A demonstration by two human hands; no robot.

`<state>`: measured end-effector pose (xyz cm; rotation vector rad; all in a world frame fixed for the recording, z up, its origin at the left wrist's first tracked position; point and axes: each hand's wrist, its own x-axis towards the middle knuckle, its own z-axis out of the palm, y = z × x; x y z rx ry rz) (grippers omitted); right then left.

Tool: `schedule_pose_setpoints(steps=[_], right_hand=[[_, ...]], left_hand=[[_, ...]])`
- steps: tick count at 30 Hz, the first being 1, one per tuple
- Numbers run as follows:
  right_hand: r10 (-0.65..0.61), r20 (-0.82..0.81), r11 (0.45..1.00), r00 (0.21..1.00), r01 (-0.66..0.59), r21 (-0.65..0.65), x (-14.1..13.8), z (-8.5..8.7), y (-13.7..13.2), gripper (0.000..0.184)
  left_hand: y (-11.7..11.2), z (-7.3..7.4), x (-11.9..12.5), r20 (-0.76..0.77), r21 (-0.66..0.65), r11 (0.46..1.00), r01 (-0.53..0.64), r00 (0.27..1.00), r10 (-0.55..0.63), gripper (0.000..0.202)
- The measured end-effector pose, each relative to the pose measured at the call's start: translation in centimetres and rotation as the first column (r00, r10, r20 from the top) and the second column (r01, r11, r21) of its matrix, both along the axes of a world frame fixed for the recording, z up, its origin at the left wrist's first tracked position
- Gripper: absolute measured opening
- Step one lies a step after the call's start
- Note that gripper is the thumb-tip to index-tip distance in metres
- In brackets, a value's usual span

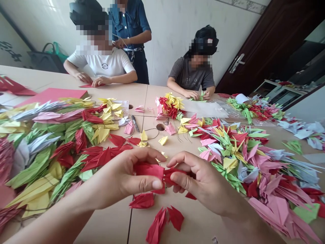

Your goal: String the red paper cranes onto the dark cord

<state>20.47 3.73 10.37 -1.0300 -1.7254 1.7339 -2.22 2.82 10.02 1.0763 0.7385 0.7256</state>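
grasping red folded paper (149, 170), left hand (127, 178) and right hand (201, 179) hover above the table (106, 223).

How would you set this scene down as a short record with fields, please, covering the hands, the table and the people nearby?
Left hand: left hand grips red folded paper
Right hand: right hand also pinches red folded paper, meeting the left's; one piece or two, unclear
Nearest table: loose red pieces on the table
Sides: multicoloured folded-paper piles, left pile and right pile
Beyond hands: black pen, small yellow piece
People: two seated opposite, white shirt and grey shirt; one standing, denim top
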Motion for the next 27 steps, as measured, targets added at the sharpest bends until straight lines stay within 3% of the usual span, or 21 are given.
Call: schedule_pose_setpoints(steps=[3,6,10,16,19,24,27], right_hand=[[-0.010,0.030,0.999,0.999,0.009,0.036,-0.2,-0.2,-0.2,0.022],[0.033,-0.016,0.999,0.999,-0.034,-0.039,0.1,-0.2,0.0,0.030],[0.118,-0.207,0.973,0.971,-0.155,-0.169,0.8,-0.2,0.7,0.044],[0.165,-0.400,0.946,0.902,-0.259,-0.194,2.0,-0.2,1.6,0.061],[0.128,-0.355,0.973,0.926,-0.187,-0.136,2.5,0.4,1.5,0.070],[-0.018,-0.300,0.993,0.954,-0.018,-0.116,2.6,1.3,1.1,0.040],[-0.070,-0.336,0.992,0.939,0.030,-0.122,2.6,1.6,1.0,0.034]], left_hand=[[-0.2,0.0,0.5,-0.167,0.023,1.000,0.006,0.986,-0.002,0.019],[-0.1,0.0,0.7,-0.293,0.061,0.998,0.020,0.956,-0.001,0.015],[0.4,-0.1,0.2,-0.298,0.070,0.997,-0.010,0.954,0.031,0.016],[0.9,0.3,-0.9,-0.260,0.055,0.995,-0.080,0.961,0.092,0.020],[1.1,0.4,-1.3,-0.213,0.029,0.990,-0.139,0.967,0.142,0.021],[1.3,0.2,-2.1,-0.194,0.017,0.980,-0.196,0.961,0.196,0.025],[1.5,0.2,-2.2,-0.200,0.008,0.972,-0.237,0.952,0.233,0.026]])
